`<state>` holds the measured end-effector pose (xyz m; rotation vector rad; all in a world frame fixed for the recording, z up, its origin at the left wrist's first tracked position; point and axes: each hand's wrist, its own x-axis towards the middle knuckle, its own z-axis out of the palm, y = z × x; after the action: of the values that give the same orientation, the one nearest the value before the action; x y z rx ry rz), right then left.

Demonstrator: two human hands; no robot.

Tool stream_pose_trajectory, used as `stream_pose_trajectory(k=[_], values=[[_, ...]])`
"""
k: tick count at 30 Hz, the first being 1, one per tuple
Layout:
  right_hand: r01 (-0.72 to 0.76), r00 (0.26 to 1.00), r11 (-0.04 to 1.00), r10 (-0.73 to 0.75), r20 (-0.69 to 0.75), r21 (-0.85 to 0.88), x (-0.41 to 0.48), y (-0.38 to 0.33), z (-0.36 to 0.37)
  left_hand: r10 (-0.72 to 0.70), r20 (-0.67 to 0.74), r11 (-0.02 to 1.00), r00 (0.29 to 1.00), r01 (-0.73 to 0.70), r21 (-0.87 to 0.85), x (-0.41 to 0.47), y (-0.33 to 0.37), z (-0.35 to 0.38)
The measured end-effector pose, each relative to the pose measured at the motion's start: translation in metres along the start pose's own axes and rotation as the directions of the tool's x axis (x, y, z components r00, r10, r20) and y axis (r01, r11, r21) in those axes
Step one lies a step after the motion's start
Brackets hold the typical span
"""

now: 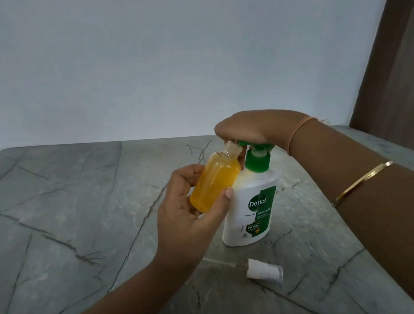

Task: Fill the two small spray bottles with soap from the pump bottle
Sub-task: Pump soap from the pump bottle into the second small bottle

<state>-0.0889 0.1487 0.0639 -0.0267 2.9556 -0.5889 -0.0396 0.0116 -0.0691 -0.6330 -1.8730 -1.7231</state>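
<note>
A: Where is the small spray bottle (214, 180) sitting right now?

B: It is leaning against the upper left side of the pump bottle (251, 210), tilted so its open threaded neck is pointing up at the green pump head (257, 156); the neck is sitting just under the spout, though I cannot tell whether they are touching; orange-yellow soap is filling almost the whole body.

A: And who is holding it?

B: The left hand (185, 210) is wrapping around its lower half, thumb across the front and fingers curled behind; the grip is closed on the spray bottle.

A: What is the right hand doing?

B: The right hand (250, 127) is lying palm-down on top of the pump head, above the pump bottle; its fingers are hidden behind the nozzle, so I cannot tell whether they are curling closed or lying flat.

A: Anything else close by?

B: A white sprayer cap (265, 272) with its thin dip tube is lying on its side on the grey stone table (73, 222), just in front of the pump bottle and apart from it; the pump bottle itself is standing upright on that table.
</note>
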Motion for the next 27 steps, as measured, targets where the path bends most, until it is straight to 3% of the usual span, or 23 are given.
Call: stream_pose_trajectory(k=[12,27], values=[[-0.011,0.999,0.998,0.009,-0.035,-0.067,-0.010,-0.005,-0.012,0.022,0.010,0.999,1.000,-0.021,-0.028,0.000,0.001,0.000],[0.014,0.999,1.000,-0.014,-0.042,0.007,-0.012,-0.006,-0.004,0.007,0.019,0.999,1.000,-0.006,-0.035,0.000,0.002,0.000]])
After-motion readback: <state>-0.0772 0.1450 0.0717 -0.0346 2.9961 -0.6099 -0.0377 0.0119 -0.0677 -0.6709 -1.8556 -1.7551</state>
